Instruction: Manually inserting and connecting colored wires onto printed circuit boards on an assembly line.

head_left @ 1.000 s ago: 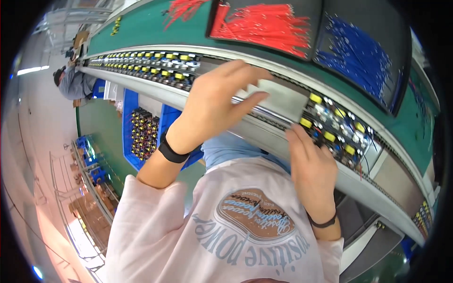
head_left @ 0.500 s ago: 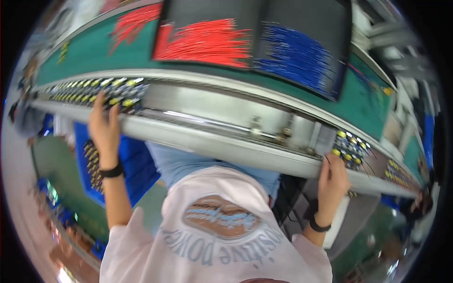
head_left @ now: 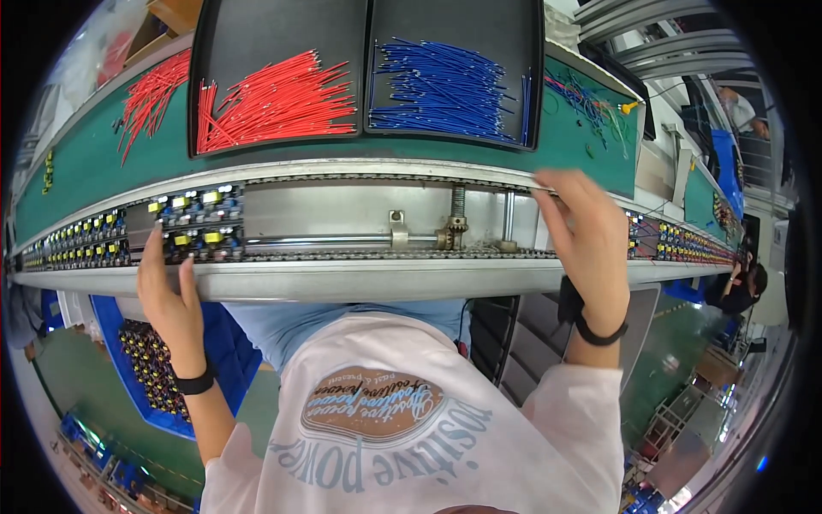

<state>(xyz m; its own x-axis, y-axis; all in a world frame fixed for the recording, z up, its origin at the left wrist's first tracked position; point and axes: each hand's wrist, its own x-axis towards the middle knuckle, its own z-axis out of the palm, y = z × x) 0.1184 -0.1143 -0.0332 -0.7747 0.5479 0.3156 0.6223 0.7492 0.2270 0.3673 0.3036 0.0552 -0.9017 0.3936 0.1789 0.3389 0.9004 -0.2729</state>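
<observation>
My left hand (head_left: 169,295) reaches over the near rail of the conveyor with fingers stretched and thumb apart. Its fingertips touch the left end of a circuit board panel (head_left: 197,224) carrying yellow, blue and black parts. Across the right side of the same conveyor is my right hand (head_left: 589,244), slightly blurred. Its fingers are bent, and thumb and forefinger stand apart near the far rail (head_left: 394,170). I see nothing held in either hand. More board panels (head_left: 81,240) line the track at left, and others (head_left: 676,240) sit beyond my right hand.
Behind the conveyor, black trays hold red wires (head_left: 287,103) and blue wires (head_left: 441,90). Loose red wires (head_left: 158,94) and mixed wires (head_left: 591,103) lie on the green mat (head_left: 103,141). A blue bin (head_left: 231,351) with boards stands below left. A metal shaft (head_left: 317,241) spans the track.
The view has turned and steadied. My right hand has moved from the near rail to over the track, toward the far rail. A gap now shows between the panel at my left hand and the row.
</observation>
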